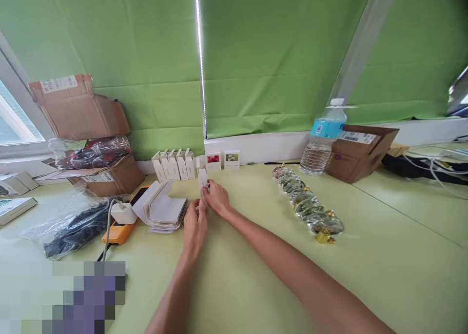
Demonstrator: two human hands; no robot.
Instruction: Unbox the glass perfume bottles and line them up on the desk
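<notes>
A small white carton (202, 178) stands upright between my hands, its narrow side facing me. My right hand (217, 197) grips its right side. My left hand (195, 223) is closed at the carton's lower end, thumb and fingertips against it; the fingers partly hide that end. Just left of my left hand lies a stack of flat white cartons (167, 212). Behind it stands a row of several upright white cartons (173, 166) with flaps up. Right of these, against the wall, are two picture boxes, one with red flowers (213, 161) and one with white flowers (231, 160).
A row of clear-wrapped ornaments (303, 200) lies to the right. Behind it stand a water bottle (321, 139) and a brown box (356, 153). At left are stacked cardboard boxes (78, 112), an orange power strip (119, 232) with a charger, and a plastic bag (78, 231).
</notes>
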